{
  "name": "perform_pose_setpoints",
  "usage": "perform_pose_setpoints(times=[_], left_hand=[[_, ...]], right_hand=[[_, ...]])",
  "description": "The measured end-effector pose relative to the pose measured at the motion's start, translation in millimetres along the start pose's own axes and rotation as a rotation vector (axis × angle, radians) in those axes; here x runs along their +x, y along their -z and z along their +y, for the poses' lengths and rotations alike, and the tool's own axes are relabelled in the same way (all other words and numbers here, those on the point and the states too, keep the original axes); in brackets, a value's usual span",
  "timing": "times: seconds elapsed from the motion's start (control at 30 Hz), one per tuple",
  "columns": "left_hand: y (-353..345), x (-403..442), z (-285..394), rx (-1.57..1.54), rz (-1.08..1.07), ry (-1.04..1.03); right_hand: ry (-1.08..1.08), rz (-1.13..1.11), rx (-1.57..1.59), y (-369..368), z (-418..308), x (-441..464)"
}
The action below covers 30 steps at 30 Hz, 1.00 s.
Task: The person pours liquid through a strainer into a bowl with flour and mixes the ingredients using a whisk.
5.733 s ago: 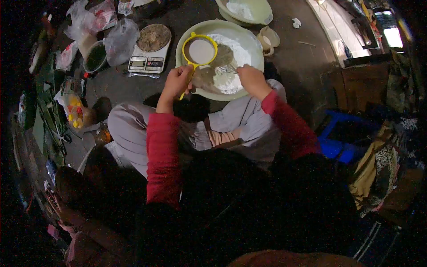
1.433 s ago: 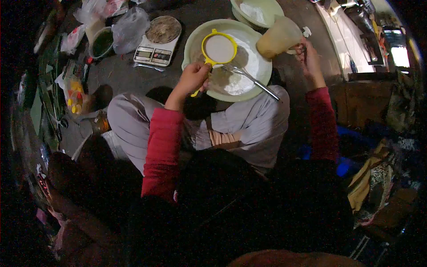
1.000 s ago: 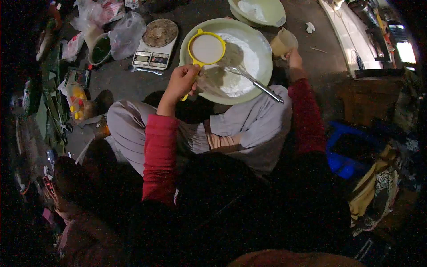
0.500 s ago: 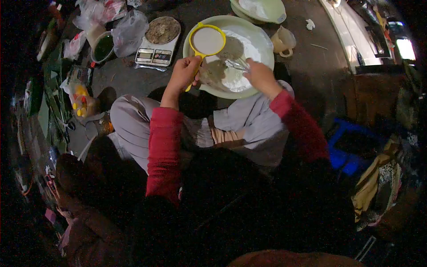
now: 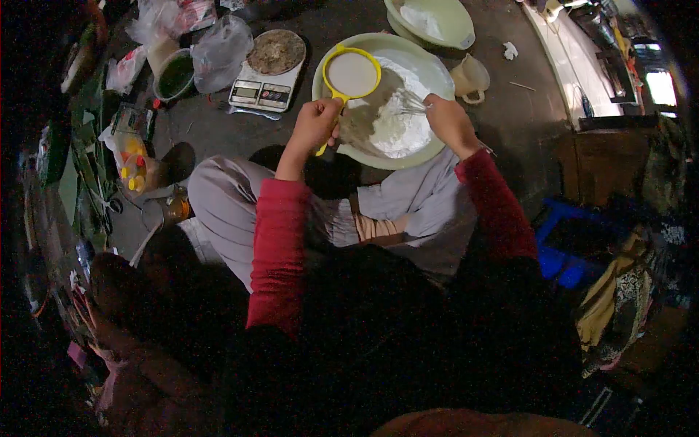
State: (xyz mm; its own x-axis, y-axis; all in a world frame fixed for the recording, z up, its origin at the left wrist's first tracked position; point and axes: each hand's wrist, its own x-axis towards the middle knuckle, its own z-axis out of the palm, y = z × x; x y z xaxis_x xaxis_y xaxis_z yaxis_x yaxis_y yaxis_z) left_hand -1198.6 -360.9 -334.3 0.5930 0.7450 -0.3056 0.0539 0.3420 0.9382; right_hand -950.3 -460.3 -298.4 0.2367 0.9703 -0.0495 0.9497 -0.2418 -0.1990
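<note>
My left hand (image 5: 317,125) is closed around the handle of a yellow-rimmed strainer (image 5: 352,73), held over the left side of a large pale green bowl (image 5: 441,74). Whitish is the colour of the strainer's round face; whether anything lies in it I cannot tell. White flour-like powder (image 5: 397,132) is heaped in the bowl, mostly to the middle and right. Gripped in my right hand (image 5: 450,124) is a wire whisk (image 5: 412,103), its wires at the powder and its handle mostly hidden by the fingers.
Left of the bowl, a kitchen scale (image 5: 263,91) bears a round brownish item (image 5: 277,51). A smaller green bowl (image 5: 466,29) with white powder stands behind, and a beige jug (image 5: 472,76) at the right. Plastic bags (image 5: 222,51) and a green-filled tub (image 5: 175,76) sit far left.
The whisk and my right hand have shifted right and slightly up within the bowl, and the powder looks more spread and clumped. The strainer stays above the bowl. The whole view has shifted slightly.
</note>
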Motion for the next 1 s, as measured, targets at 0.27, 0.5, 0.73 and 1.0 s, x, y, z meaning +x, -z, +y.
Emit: perform_pose_setpoints(times=[0.27, 0.5, 0.73, 1.0], left_hand=[[-0.3, 3.2, -4.2, -0.021, -0.006, 0.017], [-0.6, 1.6, -2.1, -0.047, 0.002, 0.014], [0.3, 2.1, -4.1, -0.016, -0.004, -0.010], [-2.6, 1.6, -7.4, 0.001, 0.022, -0.004]], right_hand=[[-0.040, 0.067, -0.187, -34.3, -9.4, 39.2], [0.081, 0.009, -0.063, -51.6, -21.7, 30.7], [0.161, -0.134, -0.133, -32.0, -40.4, -12.9], [0.187, -0.240, -0.183, 13.8, -24.6, -29.2]])
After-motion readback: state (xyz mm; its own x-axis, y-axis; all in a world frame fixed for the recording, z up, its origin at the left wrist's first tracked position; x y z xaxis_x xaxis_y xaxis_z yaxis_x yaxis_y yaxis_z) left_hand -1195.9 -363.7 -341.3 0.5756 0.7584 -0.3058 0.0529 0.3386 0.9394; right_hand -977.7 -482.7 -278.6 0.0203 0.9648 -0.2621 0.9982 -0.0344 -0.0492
